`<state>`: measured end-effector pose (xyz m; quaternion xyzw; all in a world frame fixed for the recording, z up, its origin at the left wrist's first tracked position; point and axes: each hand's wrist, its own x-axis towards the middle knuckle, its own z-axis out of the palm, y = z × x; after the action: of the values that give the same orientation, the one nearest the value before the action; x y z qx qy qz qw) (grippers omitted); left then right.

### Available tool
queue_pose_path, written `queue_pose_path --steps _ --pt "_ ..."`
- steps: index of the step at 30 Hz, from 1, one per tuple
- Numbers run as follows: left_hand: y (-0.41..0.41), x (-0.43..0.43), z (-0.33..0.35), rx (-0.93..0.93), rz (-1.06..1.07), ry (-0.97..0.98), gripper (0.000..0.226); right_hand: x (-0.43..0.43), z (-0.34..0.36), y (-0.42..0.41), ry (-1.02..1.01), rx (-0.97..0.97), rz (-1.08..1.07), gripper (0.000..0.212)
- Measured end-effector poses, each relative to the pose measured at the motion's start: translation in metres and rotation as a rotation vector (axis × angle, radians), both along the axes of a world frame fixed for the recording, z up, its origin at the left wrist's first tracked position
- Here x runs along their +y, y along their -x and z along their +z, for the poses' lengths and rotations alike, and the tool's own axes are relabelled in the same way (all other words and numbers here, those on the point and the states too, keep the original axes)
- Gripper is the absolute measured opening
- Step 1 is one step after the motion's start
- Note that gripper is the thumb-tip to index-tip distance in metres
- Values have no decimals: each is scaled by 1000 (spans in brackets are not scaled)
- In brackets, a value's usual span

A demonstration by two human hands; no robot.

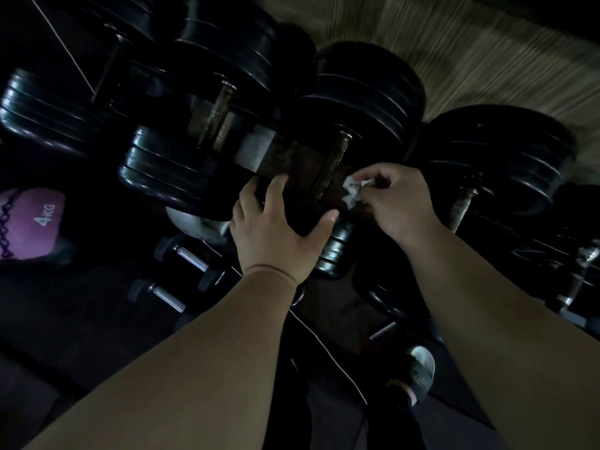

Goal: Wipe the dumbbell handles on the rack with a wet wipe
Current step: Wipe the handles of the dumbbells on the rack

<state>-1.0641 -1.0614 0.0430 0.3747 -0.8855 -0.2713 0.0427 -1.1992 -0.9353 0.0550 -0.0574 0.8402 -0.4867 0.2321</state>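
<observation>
Several large black dumbbells lie side by side on a dark rack. My right hand [397,203] pinches a crumpled white wet wipe [353,190] just right of the rusty handle [332,167] of the middle dumbbell. My left hand [276,232] rests spread over the near black weight head [334,251] of that same dumbbell, thumb and fingers around its edge. Another rusty handle [217,116] shows on the dumbbell to the left, and a third handle [462,203] on the dumbbell to the right.
A purple 4 kg weight [27,222] sits at the left. Small chrome-handled dumbbells [188,256] lie on a lower level. A thin white cord [324,347] crosses the dark floor. My shoe [418,368] is below. A striped pale floor [470,53] lies beyond the rack.
</observation>
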Motion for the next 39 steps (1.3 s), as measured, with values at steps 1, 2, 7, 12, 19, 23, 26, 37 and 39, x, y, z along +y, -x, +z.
queue_pose_path --steps 1,2,7,12,19,23,26,37,39 --pt "-1 0 -1 16 -1 11 95 -5 -3 2 8 -4 -7 12" --pt "-1 0 -2 31 -1 23 93 -10 -7 5 12 -2 -14 8" --pt "-1 -1 -3 53 -6 22 87 -35 -20 12 -16 74 -109 7" --pt "-1 -2 -6 69 -7 37 85 -54 -28 14 -34 180 -226 7" --pt "-2 -2 -9 92 -9 42 83 -50 -35 20 -151 326 -40 8" --pt "-2 -2 -9 106 -10 41 83 -42 -28 24 -227 417 164 19" --pt "-3 -2 -10 108 -15 47 82 -36 -27 27 -233 437 292 21" --pt "-2 -3 -13 118 -22 63 82 -45 -37 35 -205 527 563 12" --pt "-3 -3 -13 125 -25 65 82 -45 -38 32 -269 469 787 9"
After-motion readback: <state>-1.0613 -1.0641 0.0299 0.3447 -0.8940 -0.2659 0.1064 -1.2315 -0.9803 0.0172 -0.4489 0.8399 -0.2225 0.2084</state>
